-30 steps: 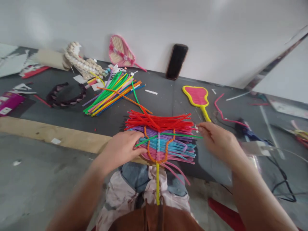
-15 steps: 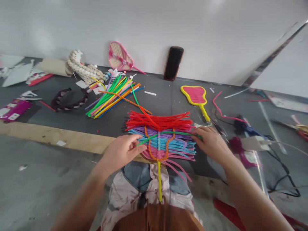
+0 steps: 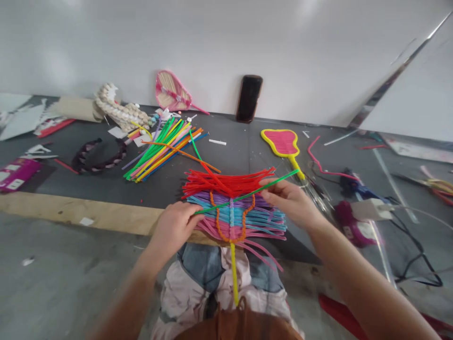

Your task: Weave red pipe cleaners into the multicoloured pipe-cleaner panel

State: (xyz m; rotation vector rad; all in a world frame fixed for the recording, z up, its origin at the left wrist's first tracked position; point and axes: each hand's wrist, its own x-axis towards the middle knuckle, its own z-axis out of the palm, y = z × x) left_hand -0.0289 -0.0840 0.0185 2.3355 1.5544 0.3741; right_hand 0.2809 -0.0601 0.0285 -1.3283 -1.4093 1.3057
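Observation:
A green pipe cleaner (image 3: 244, 194) is stretched slantwise over a fan-like piece made of rows of red pipe cleaners (image 3: 244, 182), purple, blue and pink ones. My left hand (image 3: 179, 219) pinches its lower left end. Farther up, near its right part, my right hand (image 3: 285, 196) grips it between thumb and fingers, with the tip sticking out beyond. An orange twisted loop (image 3: 218, 219) lies on the rows, crossed by the green strand. From the bottom of the piece a yellow stem (image 3: 234, 274) runs toward my lap.
A bundle of coloured pipe cleaners (image 3: 163, 151) lies at the left, near a dark braided headband (image 3: 99, 158). A phone (image 3: 249, 98) and a pink leaf-shaped fan (image 3: 172, 92) lean on the wall. To the right are a pink-and-yellow fan (image 3: 281, 141), a glue gun (image 3: 354, 184) and cables.
The green pipe cleaner was bent low across the piece and is now straighter, its right end raised. My right hand has moved left along it; my left hand has shifted slightly left.

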